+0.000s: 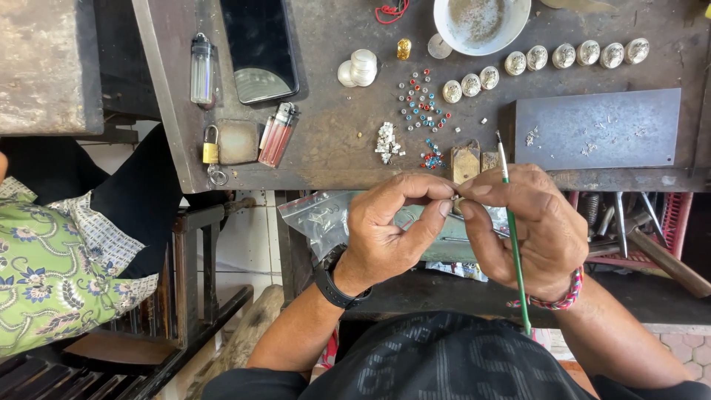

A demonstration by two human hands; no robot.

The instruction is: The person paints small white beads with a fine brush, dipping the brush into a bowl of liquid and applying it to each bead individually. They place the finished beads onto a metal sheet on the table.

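My left hand (392,226) pinches a small metal piece (458,203) between thumb and forefinger, just below the workbench edge. My right hand (529,230) meets it from the right, fingertips touching the same piece, and also holds a thin green brush (512,237) that runs from above the knuckles down past the wrist. A black watch sits on my left wrist, a red braided band on my right. The piece itself is mostly hidden by my fingers.
The dark workbench (333,126) carries a phone (259,48), two lighters (278,135), a padlock (211,148), small coloured beads (422,104), a row of silver domes (570,54), a white bowl (481,26), a grey metal plate (596,130). Tools lie in a red tray (644,230). A plastic bag (326,218) hangs below.
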